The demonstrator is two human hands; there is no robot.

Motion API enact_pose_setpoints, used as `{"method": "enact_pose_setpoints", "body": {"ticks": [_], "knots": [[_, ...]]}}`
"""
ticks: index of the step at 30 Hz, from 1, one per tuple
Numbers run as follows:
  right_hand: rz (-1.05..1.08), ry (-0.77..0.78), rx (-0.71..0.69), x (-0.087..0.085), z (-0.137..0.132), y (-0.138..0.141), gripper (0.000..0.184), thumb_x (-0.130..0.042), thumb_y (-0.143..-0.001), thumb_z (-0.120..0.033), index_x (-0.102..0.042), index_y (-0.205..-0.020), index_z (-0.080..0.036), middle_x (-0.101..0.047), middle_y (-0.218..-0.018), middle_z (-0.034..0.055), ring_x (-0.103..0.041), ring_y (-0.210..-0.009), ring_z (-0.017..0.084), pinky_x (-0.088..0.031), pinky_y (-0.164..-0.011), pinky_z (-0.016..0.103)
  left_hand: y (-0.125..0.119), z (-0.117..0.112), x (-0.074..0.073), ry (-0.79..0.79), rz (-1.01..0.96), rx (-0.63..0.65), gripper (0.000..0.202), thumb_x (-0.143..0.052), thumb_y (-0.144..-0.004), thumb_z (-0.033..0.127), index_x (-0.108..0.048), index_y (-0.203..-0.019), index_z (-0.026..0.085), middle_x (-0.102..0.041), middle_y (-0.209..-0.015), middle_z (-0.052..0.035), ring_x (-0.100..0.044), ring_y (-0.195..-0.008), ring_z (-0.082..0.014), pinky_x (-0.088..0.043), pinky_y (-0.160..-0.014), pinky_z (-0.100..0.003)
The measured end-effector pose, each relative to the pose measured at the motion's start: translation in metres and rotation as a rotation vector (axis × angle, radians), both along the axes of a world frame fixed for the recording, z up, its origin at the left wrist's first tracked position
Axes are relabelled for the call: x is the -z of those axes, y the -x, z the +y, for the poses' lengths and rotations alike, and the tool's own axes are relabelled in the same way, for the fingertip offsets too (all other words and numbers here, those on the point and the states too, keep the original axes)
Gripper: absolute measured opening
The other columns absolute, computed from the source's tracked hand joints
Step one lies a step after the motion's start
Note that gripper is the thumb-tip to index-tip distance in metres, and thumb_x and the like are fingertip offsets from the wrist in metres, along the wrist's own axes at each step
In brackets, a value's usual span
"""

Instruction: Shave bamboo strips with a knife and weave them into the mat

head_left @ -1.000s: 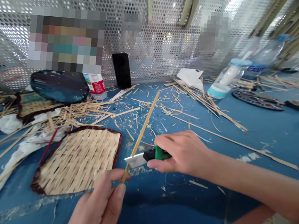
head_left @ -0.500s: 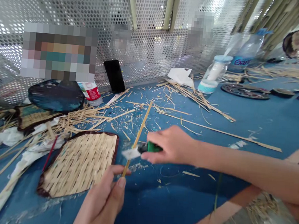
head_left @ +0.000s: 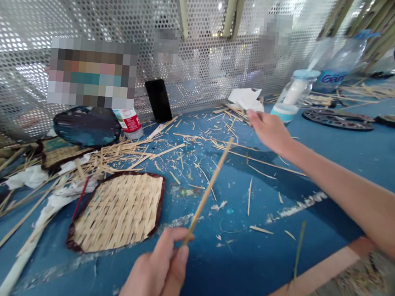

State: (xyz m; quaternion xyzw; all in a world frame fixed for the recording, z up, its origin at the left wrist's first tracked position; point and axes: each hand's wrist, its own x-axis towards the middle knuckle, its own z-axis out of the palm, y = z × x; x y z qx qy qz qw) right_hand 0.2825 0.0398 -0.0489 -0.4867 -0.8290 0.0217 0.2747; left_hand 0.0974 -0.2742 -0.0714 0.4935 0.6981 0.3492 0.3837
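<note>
Blue tabletop (head_left: 319,177) lies mostly bare at centre and right of the frame, running down to a tan edge strip (head_left: 306,282) at lower right and back to a perforated metal screen (head_left: 208,61) across the top. Left hand (head_left: 158,278), at bottom centre, pinches the lower end of a thin bamboo strip (head_left: 209,190) that slants up toward mid-frame; right hand (head_left: 270,129) reaches to upper centre near white paper (head_left: 245,98) and a capped jar (head_left: 293,96), whether its fingers hold anything cannot be told. Flat woven mat (head_left: 119,210), dark-edged, lies just left of the strip, with splinter litter (head_left: 114,152) and a black phone (head_left: 158,101) behind.
</note>
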Motion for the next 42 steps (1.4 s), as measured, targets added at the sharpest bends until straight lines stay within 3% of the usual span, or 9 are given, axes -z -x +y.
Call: {"method": "enact_pose_setpoints", "body": {"ticks": [3, 7, 11, 17, 20, 24, 28, 37, 42], "knots": [[0.069, 0.086, -0.184, 0.005, -0.005, 0.004, 0.067, -0.003, -0.097, -0.057, -0.053, -0.080, -0.017, -0.052, -0.059, 0.0026, -0.052, -0.056, 0.014, -0.034, -0.057, 0.028, 0.007, 0.011, 0.000, 0.009, -0.174, -0.104, 0.036, -0.034, -0.096, 0.052, -0.044, -0.111, 0.021, -0.042, -0.049, 0.0092, -0.029, -0.036, -0.0091, -0.022, -0.036, -0.020], [-0.080, 0.161, -0.474, 0.014, -0.075, 0.031, 0.054, -0.028, -0.094, -0.065, -0.054, -0.080, -0.019, -0.050, -0.054, -0.0018, -0.043, -0.047, 0.011, -0.026, -0.050, 0.026, 0.013, 0.020, 0.003, -0.012, -0.323, -0.179, 0.035, -0.038, -0.094, 0.052, -0.044, -0.109, 0.021, -0.047, -0.047, 0.0099, -0.026, -0.030, -0.0065, -0.020, -0.031, -0.017], [-0.352, 0.186, -0.621, 0.017, -0.124, 0.046, 0.059, -0.023, -0.093, -0.067, -0.058, -0.089, -0.020, -0.054, -0.056, 0.0006, -0.044, -0.048, 0.014, -0.020, -0.050, 0.027, 0.012, 0.020, 0.007, 0.000, -0.329, -0.209, 0.034, -0.040, -0.093, 0.052, -0.043, -0.108, 0.021, -0.048, -0.047, 0.0099, -0.028, -0.029, -0.0059, -0.021, -0.031, -0.016], [-0.122, 0.270, -0.172, 0.016, -0.034, 0.026, 0.059, -0.025, -0.092, -0.069, -0.056, -0.074, -0.021, -0.060, -0.067, 0.0071, -0.050, -0.059, 0.018, -0.028, -0.057, 0.030, 0.013, 0.012, 0.006, -0.006, -0.268, -0.128, 0.035, -0.038, -0.095, 0.052, -0.045, -0.108, 0.020, -0.045, -0.047, 0.0099, -0.027, -0.032, -0.0059, -0.020, -0.032, -0.016], [0.020, 0.216, -0.119, 0.010, -0.013, 0.016, 0.059, -0.021, -0.094, -0.066, -0.051, -0.068, -0.022, -0.058, -0.064, 0.0068, -0.049, -0.059, 0.018, -0.030, -0.058, 0.032, 0.015, 0.014, 0.004, -0.011, -0.294, -0.141, 0.033, -0.038, -0.095, 0.049, -0.046, -0.108, 0.020, -0.045, -0.047, 0.0097, -0.024, -0.033, -0.0064, -0.019, -0.031, -0.017], [0.010, 0.304, -0.495, 0.004, -0.077, 0.027, 0.049, -0.034, -0.092, -0.066, -0.052, -0.085, -0.021, -0.056, -0.058, -0.0006, -0.047, -0.049, 0.014, -0.027, -0.049, 0.027, 0.018, 0.020, 0.003, 0.012, -0.366, -0.149, 0.031, -0.039, -0.096, 0.045, -0.042, -0.113, 0.020, -0.044, -0.046, 0.0107, -0.021, -0.032, -0.0072, -0.017, -0.031, -0.017], [-0.191, 0.393, -0.693, 0.011, -0.142, 0.041, 0.045, -0.042, -0.093, -0.058, -0.046, -0.115, -0.019, -0.068, -0.085, 0.0046, -0.062, -0.065, 0.019, -0.037, -0.055, 0.028, 0.020, 0.022, 0.004, -0.004, -0.379, -0.145, 0.030, -0.039, -0.097, 0.044, -0.041, -0.112, 0.019, -0.044, -0.045, 0.0104, -0.027, -0.037, -0.0075, -0.021, -0.035, -0.016], [-0.171, 0.297, -0.515, 0.014, -0.104, 0.041, 0.038, -0.034, -0.098, -0.051, -0.049, -0.110, -0.018, -0.068, -0.082, 0.0065, -0.063, -0.065, 0.020, -0.040, -0.057, 0.030, 0.021, 0.025, 0.008, -0.003, -0.478, -0.175, 0.026, -0.041, -0.094, 0.043, -0.045, -0.104, 0.020, -0.037, -0.040, 0.0130, -0.016, -0.031, -0.0062, -0.016, -0.030, -0.017], [-0.288, 0.274, -0.756, 0.016, -0.137, 0.039, 0.042, -0.030, -0.100, -0.052, -0.052, -0.109, -0.019, -0.070, -0.090, 0.0077, -0.067, -0.072, 0.021, -0.043, -0.058, 0.030, 0.019, 0.026, 0.008, 0.001, -0.529, -0.189, 0.022, -0.042, -0.095, 0.042, -0.044, -0.101, 0.021, -0.036, -0.042, 0.0136, -0.013, -0.031, -0.0049, -0.014, -0.030, -0.016]]}}
